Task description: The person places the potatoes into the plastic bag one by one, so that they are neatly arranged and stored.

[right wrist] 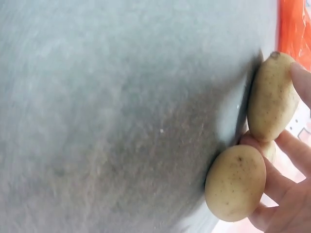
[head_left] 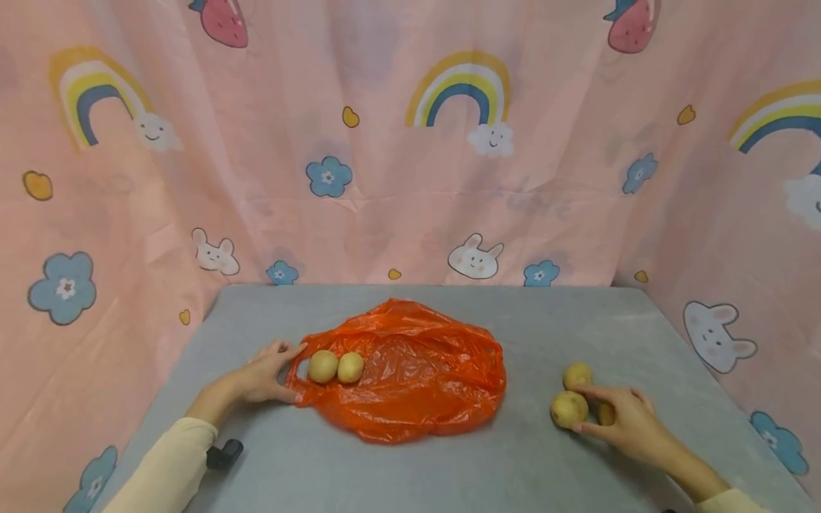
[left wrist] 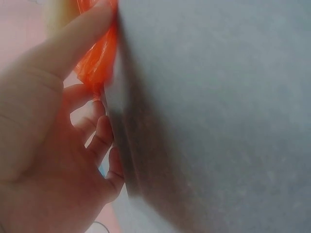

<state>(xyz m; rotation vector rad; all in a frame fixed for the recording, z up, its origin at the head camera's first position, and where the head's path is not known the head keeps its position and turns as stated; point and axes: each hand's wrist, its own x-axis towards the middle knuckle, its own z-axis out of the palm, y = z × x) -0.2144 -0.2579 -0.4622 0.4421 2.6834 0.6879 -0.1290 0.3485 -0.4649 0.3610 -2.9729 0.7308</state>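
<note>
Left hand [head_left: 259, 375] spread, thumb and index fingertips touching the orange bag [head_left: 423, 410] mid-table, two bag-side potatoes [head_left: 323, 366] at its left end. Right hand [head_left: 628, 425] pinches near potato [head_left: 568, 411] between thumb and index; two neighbor potatoes [head_left: 578, 374] beside it. Gray tabletop [head_left: 513, 463], pink printed curtain [head_left: 385, 157] around. Bag's far tip near back edge; tabletop stretches between bag and right hand.

Left hand [left wrist: 43, 141] touching an orange plastic bag [left wrist: 99, 60] — fingers [left wrist: 101, 138] loosely bent, grey tabletop [left wrist: 228, 107] alongside, blurred yellowish shape [left wrist: 59, 15] behind
</note>
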